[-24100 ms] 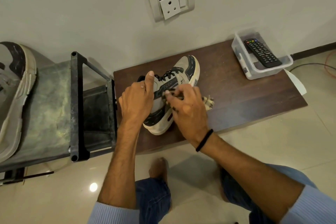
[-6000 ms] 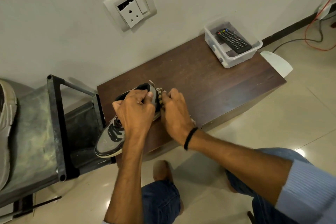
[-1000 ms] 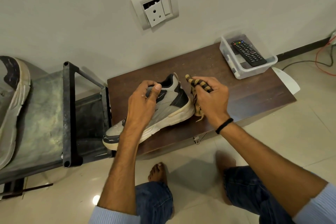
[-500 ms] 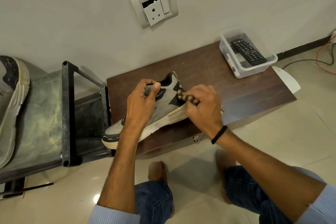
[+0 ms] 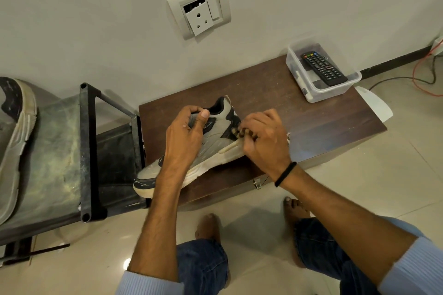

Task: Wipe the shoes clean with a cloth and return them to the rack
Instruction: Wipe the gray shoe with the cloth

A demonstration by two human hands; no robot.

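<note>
The light, stiff-soled shoe (image 5: 220, 126) likely steadies best by its collar, where the left grip (image 5: 184, 136) clasps it while the right grip (image 5: 263, 141) pinches the limp cloth (image 5: 237, 131).

A broad strip of bare top is lying open on the brown table (image 5: 316, 127) between the shoe (image 5: 215, 148) and the clear tub (image 5: 309, 93), leaving a hand room on the right. The tub, holding a remote (image 5: 323, 70), is occupying the far right corner. The shoe is slanting across the near left corner, toe overhanging toward the rack (image 5: 86, 151); the left hand (image 5: 184, 136) gripping its collar and the right hand (image 5: 263, 139) pinching a cloth (image 5: 236, 130) at its heel are crowding that side. The wall (image 5: 96, 19) is closing the far edge.
</note>
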